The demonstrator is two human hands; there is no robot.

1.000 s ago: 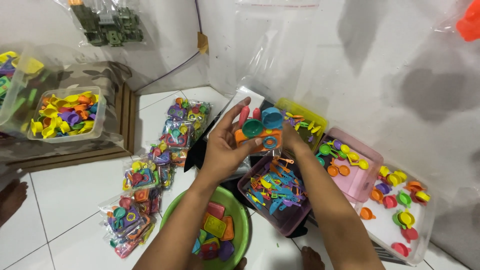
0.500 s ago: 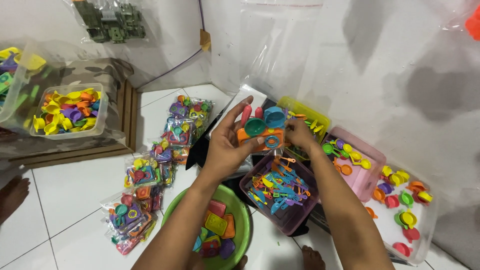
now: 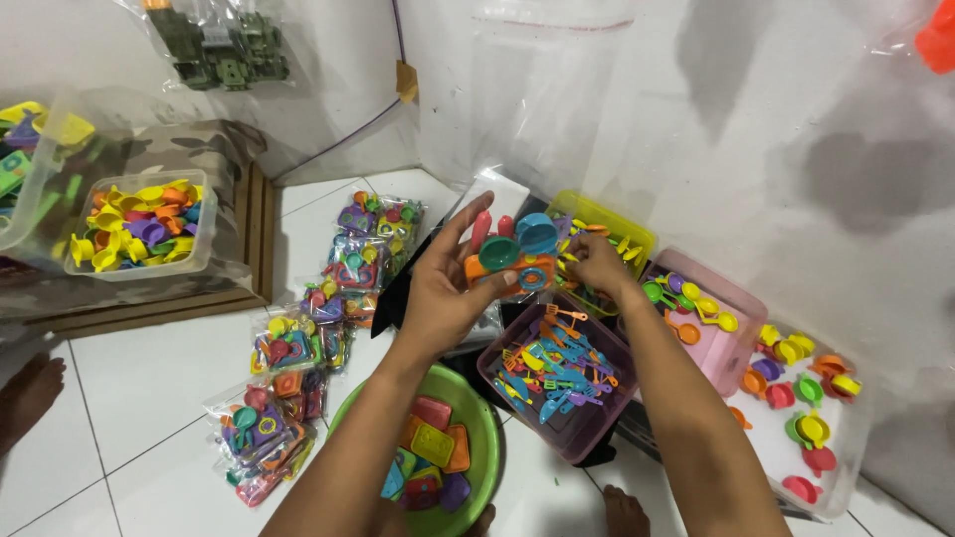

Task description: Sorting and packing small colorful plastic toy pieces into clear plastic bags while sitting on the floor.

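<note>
White floor tiles (image 3: 149,378) are carrying everything: filled toy packets (image 3: 298,358) are lying at the left, a green bowl (image 3: 482,438) of flat pieces is sitting beneath the arms, and a purple tray (image 3: 597,438) of tiny utensils is sitting beside it. Above these, the left hand (image 3: 443,293) is cupping a small cluster of toy cookware (image 3: 512,254), fingers half curled. The right hand (image 3: 597,264) is pinching that cluster's edge.

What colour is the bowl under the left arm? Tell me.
Green; the bowl shows best in the head view, holding flat coloured toy pieces below the left hand.
</note>
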